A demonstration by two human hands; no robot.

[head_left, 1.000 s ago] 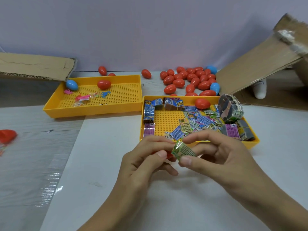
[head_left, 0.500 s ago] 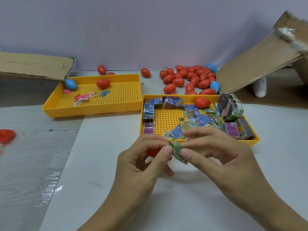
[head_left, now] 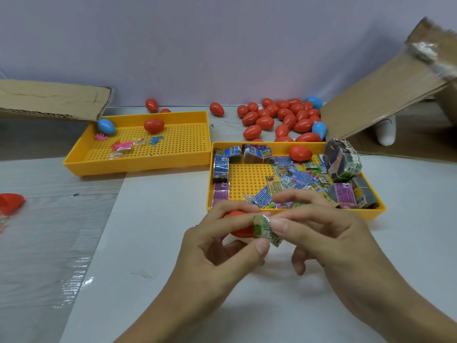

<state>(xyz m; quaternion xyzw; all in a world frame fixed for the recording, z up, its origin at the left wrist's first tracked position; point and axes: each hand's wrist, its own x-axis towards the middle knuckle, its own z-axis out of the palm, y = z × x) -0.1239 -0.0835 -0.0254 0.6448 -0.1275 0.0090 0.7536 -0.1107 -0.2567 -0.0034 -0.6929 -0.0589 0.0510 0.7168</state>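
A small folded green leaflet (head_left: 264, 230) is in the middle foreground, above the white sheet. My right hand (head_left: 329, 243) pinches it between thumb and forefinger. My left hand (head_left: 217, 251) curls round a red egg half (head_left: 238, 229), mostly hidden behind its fingers, and its thumb touches the leaflet's lower edge. The leaflet lies against the open side of the egg half. Just behind my hands stands a yellow tray (head_left: 296, 145) with several printed leaflets, bundles and one red egg (head_left: 300, 153).
A second yellow tray (head_left: 138, 167) at the left holds a blue egg (head_left: 105, 126), a red egg (head_left: 153, 125) and small toys. Several red and blue eggs (head_left: 284, 117) lie at the back. Cardboard flaps stand left (head_left: 49, 99) and right (head_left: 385, 95). Another red piece (head_left: 11, 201) lies far left.
My right hand has brought the leaflet down and left against the red egg half in my left hand. Both hands have closed in on each other.
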